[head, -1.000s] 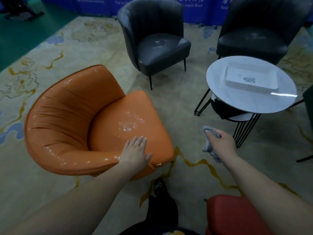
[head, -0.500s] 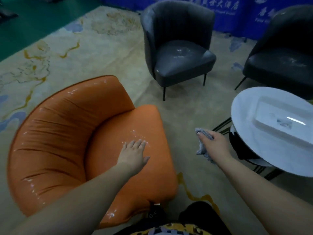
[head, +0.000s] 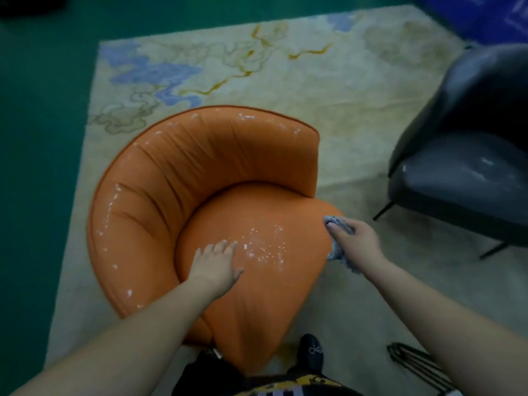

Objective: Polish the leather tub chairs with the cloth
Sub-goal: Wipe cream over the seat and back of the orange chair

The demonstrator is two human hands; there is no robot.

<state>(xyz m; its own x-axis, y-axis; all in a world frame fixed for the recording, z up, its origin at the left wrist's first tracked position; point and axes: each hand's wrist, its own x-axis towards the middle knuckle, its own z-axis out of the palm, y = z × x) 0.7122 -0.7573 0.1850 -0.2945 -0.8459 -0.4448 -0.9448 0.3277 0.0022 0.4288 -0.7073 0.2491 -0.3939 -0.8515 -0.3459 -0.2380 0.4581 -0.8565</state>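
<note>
Green flooring (head: pixel 37 172) fills the left side and top edge of the frame. On it lies a pale rug (head: pixel 285 67) with blue and gold marbling, occupying the centre and upper right.

The orange tub chair (head: pixel 177 195) stands on the rug at frame centre, its curved back toward the upper left. White specks mark the seat centre, and glossy patches show along the back rim. A dark grey tub chair (head: pixel 471 155) stands on the rug at the right edge, apart from the orange one. Black wire legs (head: pixel 414 364) appear at lower right. A black shoe (head: pixel 311 352) rests on the rug below the orange seat.

The left hand (head: pixel 215 264) lies flat on the seat, fingers straight, holding nothing. The right hand (head: pixel 354 238) grips the grey cloth (head: pixel 338 247), fingers curled round it, at the right edge of the orange seat.
</note>
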